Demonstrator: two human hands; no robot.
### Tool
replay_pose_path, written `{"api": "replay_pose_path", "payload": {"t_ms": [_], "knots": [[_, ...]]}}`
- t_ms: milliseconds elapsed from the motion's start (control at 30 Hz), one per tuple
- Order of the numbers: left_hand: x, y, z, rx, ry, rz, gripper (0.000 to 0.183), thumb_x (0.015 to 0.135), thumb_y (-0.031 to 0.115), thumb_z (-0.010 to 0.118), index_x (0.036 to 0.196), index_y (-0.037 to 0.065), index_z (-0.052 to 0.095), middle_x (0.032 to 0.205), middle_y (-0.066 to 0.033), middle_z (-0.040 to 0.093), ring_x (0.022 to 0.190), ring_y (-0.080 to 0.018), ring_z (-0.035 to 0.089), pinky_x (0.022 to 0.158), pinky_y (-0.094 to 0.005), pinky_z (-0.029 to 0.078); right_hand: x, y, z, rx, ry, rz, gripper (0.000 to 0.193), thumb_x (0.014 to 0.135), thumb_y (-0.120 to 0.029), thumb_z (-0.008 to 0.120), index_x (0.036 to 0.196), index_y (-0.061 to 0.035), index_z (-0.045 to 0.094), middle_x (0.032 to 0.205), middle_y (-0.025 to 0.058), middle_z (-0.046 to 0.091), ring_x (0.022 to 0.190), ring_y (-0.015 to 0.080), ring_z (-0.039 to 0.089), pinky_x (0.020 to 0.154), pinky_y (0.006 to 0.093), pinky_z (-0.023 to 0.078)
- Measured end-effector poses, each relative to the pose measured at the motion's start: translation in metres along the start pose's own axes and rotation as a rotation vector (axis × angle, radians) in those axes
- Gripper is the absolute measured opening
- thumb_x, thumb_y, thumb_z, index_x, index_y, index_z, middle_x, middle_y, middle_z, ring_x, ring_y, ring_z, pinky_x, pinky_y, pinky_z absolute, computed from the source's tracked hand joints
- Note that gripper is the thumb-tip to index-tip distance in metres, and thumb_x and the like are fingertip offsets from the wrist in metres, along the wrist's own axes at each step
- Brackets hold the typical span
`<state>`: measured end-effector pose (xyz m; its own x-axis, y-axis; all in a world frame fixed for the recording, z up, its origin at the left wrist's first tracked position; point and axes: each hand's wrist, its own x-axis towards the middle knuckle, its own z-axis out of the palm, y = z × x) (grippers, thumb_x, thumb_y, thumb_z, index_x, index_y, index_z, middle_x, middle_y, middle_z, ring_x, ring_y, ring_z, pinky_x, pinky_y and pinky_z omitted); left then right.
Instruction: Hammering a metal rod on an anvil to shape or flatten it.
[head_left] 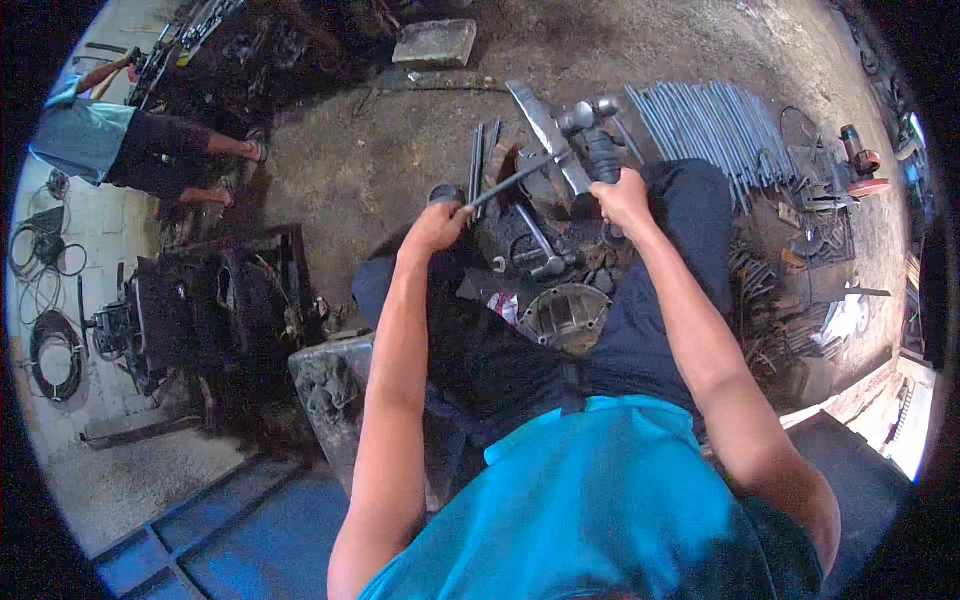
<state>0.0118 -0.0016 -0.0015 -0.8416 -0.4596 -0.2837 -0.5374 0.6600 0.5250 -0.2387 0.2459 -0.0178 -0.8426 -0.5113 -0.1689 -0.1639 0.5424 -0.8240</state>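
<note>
My left hand [437, 228] is closed around the near end of a thin metal rod [510, 182]. The rod's far end meets a bright-edged steel bar [543, 127] that slants in front of me. My right hand [624, 202] grips the dark, thick handle of a hammer [590, 115], its rounded metal head raised beside the bar. Between my legs lie a second hammer [540, 240], a small ring-ended tool [498, 264] and a round metal casting [566, 316] with holes around its rim. Several dark rods [484, 165] lie beyond my left hand.
Many grey rods [710, 135] lie in a row at the far right, near an angle grinder [860, 160]. Loose metal pieces [755, 285] are heaped by my right knee. Another person [110, 135] stands at the far left. Dark machinery [210, 310] stands left; a stone block [434, 44] lies far ahead.
</note>
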Motion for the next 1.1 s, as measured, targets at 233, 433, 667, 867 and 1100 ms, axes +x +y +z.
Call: {"api": "replay_pose_path", "payload": {"t_ms": [233,433,667,867,1100], "knots": [[-0.004,0.005,0.005,0.019,-0.039,-0.090,0.059,0.091,0.057,0.056,0.088,0.000,0.071,0.088,-0.0281,0.067,0.091,-0.0451,0.064,0.079,-0.0509,0.049,0.018,-0.179,-0.128,0.205,0.092,-0.321,0.018,0.075,-0.014,0.069,0.071,-0.0021,0.057,0.059,0.0036,0.058,0.049,0.0123,0.056,0.045,0.0299,0.044],[-0.001,0.007,-0.002,0.113,-0.025,-0.111,0.064,0.091,0.061,0.053,0.089,-0.001,0.071,0.089,-0.0291,0.067,0.093,-0.0453,0.064,0.082,-0.0508,0.049,-0.007,-0.260,-0.154,0.243,0.393,-0.542,0.023,0.073,-0.020,0.069,0.069,-0.0010,0.057,0.054,0.0072,0.056,0.048,0.0218,0.058,0.048,0.0374,0.044],[0.005,0.014,0.006,0.123,-0.027,-0.085,0.066,0.093,0.061,0.050,0.090,-0.003,0.070,0.089,-0.0298,0.066,0.093,-0.0460,0.064,0.082,-0.0505,0.049,-0.014,-0.009,-0.015,-0.116,0.245,-0.409,0.035,0.071,-0.015,0.069,0.101,0.0028,0.065,0.084,0.0255,0.068,0.083,0.0412,0.068,0.076,0.0448,0.052],[0.008,-0.004,0.003,0.069,-0.034,-0.122,0.072,0.092,0.063,0.049,0.082,-0.007,0.068,0.082,-0.0323,0.064,0.087,-0.0472,0.064,0.076,-0.0499,0.049,0.029,-0.128,-0.098,-0.069,0.019,-0.221,0.033,0.065,-0.027,0.073,0.080,0.0019,0.065,0.077,0.0238,0.067,0.076,0.0375,0.068,0.070,0.0455,0.051],[0.014,0.013,0.003,0.097,-0.112,-0.136,0.073,0.091,0.064,0.051,0.083,-0.007,0.069,0.084,-0.0327,0.065,0.088,-0.0466,0.065,0.077,-0.0499,0.049,0.012,-0.269,-0.176,0.202,0.335,-0.492,0.025,0.074,-0.018,0.069,0.064,-0.0005,0.055,0.053,0.0057,0.053,0.047,0.0199,0.054,0.048,0.0376,0.042]]}}
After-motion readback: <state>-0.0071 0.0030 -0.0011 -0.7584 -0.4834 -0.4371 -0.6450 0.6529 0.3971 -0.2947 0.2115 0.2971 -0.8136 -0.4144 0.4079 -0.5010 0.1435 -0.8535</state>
